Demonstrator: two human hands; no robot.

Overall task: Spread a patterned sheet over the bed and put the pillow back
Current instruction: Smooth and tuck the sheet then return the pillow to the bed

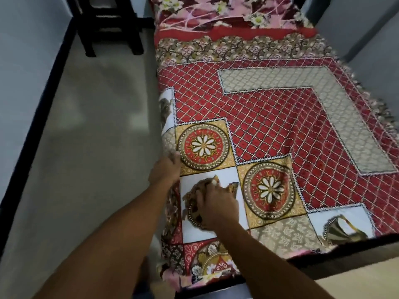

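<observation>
At the bed's near left corner, the right hand [216, 207] is resting on a white square of the patterned sheet [280, 126], its fingers [212, 184] lying released and pressing down on the cloth. Just to its left, the left hand [166, 168] is touching the sheet where it is folding over the bed's [345, 253] side edge. That hand is blurred, so I cannot tell whether its fingers are grasping the fabric. The sheet is lying spread over most of the mattress and hanging down at the near corner. Beyond it, a pink floral cloth [226, 16] is covering the far end. A dark stool [108, 24] is standing on the floor [97, 126] at the far left.
</observation>
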